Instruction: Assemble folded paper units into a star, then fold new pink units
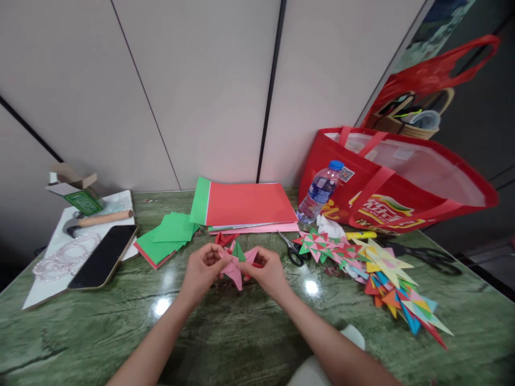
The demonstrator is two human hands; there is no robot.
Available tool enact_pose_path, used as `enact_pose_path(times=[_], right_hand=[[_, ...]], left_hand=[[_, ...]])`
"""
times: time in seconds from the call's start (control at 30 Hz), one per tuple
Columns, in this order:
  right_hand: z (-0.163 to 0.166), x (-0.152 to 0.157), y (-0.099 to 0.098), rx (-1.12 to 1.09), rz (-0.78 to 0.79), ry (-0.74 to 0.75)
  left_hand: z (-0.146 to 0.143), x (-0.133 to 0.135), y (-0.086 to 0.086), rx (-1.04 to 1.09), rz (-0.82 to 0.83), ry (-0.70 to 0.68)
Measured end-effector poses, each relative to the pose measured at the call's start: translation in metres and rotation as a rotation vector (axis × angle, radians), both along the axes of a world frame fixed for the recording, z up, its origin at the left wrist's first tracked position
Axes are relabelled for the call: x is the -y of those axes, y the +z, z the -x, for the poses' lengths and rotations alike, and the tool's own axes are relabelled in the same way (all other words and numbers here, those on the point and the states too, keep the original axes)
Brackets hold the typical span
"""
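Above the green marble table, a pink and green folded paper piece point(233, 267) with pointed tips is held between both hands. My left hand point(204, 266) pinches its left side with thumb and fingers. On the other side, my right hand point(266, 269) is closed on the right part, where some red paper shows near the fingers. Just behind the hands lies a red folded paper point(225, 239). Green square sheets point(173, 229), with a red one under them, are spread to the left. A stack of coloured paper point(249, 203), red on top, lies farther back against the wall.
Right of the hands are scissors point(293, 251), a water bottle point(321, 192), folded paper stars point(333, 249) and a red shopping bag point(386, 187). Black scissors point(422, 254) lie farther right. At left are a phone point(105, 257), a wooden-handled tool point(105, 217) and a small box point(80, 193).
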State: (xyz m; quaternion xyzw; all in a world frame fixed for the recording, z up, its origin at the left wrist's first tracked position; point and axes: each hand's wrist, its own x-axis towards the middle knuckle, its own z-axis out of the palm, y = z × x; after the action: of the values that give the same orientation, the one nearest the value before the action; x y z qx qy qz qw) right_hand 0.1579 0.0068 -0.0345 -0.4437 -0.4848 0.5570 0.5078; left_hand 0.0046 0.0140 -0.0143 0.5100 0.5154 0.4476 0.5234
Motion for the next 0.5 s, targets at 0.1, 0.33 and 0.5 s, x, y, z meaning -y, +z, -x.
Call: enact_pose_path(times=[0.1,0.33,0.5], right_hand=[[0.000,0.000,0.001,0.011,0.010,-0.004],[0.000,-0.002,-0.005,-0.038,0.076,0.009],[-0.001,-0.003,-0.006,-0.044,0.089,0.028]], left_hand=[[0.001,-0.001,0.002,-0.026,-0.012,-0.041],[0.010,-0.002,0.002,-0.459,-0.496,-0.092],[0.012,-0.002,0.002,-0.483,-0.586,-0.131]])
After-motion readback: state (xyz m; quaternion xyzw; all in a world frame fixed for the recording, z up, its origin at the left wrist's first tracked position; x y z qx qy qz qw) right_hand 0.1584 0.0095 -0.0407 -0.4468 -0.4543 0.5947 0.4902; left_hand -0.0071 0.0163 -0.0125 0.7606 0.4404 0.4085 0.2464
